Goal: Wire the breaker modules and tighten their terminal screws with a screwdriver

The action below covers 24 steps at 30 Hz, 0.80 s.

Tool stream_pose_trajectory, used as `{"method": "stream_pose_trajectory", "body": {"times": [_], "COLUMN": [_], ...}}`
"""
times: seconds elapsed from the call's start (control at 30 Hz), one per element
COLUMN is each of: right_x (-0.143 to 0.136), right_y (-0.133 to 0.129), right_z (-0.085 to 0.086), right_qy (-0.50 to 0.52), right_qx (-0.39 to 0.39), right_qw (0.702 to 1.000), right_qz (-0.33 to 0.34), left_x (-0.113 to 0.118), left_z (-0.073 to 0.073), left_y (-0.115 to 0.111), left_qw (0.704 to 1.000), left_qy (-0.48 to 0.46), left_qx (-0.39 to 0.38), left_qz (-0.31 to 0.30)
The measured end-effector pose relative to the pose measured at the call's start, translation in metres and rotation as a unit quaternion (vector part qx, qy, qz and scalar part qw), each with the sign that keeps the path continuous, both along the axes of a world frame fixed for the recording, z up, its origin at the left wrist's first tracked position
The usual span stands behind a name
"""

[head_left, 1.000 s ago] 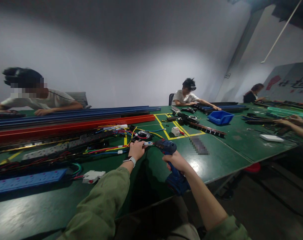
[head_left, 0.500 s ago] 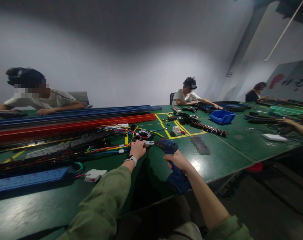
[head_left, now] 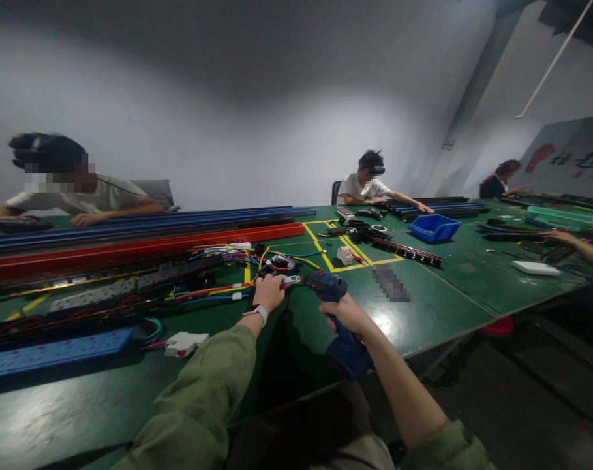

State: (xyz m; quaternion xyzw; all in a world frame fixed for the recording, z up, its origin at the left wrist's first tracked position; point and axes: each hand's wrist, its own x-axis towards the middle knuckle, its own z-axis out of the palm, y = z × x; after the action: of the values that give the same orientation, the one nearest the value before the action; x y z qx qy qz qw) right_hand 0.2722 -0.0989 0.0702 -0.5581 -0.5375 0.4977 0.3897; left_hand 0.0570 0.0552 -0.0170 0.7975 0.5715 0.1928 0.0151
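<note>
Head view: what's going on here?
The person's left hand holds a small white part while the right hand grips a blue drill aimed at it; whether they touch is too small to tell. Coloured wires lie beside the left hand. Across the table, a co-worker's hand is by a blue bin.

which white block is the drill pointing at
The white block in the left hand; a second block lies by yellow tape, a third block near the blue strip.
</note>
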Motion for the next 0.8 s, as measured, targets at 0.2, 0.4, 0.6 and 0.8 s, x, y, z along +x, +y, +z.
{"method": "stream_pose_trajectory", "body": {"times": [0.2, 0.4, 0.6, 0.8], "right_x": [0.0006, -0.0002, -0.0016, -0.0024], "right_y": [0.0004, -0.0006, -0.0021, -0.0031], "right_z": [-0.0001, 0.0031, 0.0035, 0.0043], "right_qy": [-0.002, -0.002, -0.001, -0.007], "right_qx": [0.008, -0.002, -0.003, -0.007], "right_qw": [1.0, 1.0, 1.0, 1.0], "right_qz": [0.008, 0.009, -0.004, -0.003], "left_x": [0.0007, 0.0005, 0.0004, -0.0007], "left_z": [0.0002, 0.0025, 0.0012, -0.0012], "left_y": [-0.0002, -0.001, -0.0004, 0.001], "left_qw": [1.0, 1.0, 1.0, 1.0], "left_qy": [0.004, 0.003, 0.005, 0.007], "left_qx": [-0.002, -0.007, -0.007, 0.003], "left_qz": [0.003, 0.0, 0.002, -0.001]}}
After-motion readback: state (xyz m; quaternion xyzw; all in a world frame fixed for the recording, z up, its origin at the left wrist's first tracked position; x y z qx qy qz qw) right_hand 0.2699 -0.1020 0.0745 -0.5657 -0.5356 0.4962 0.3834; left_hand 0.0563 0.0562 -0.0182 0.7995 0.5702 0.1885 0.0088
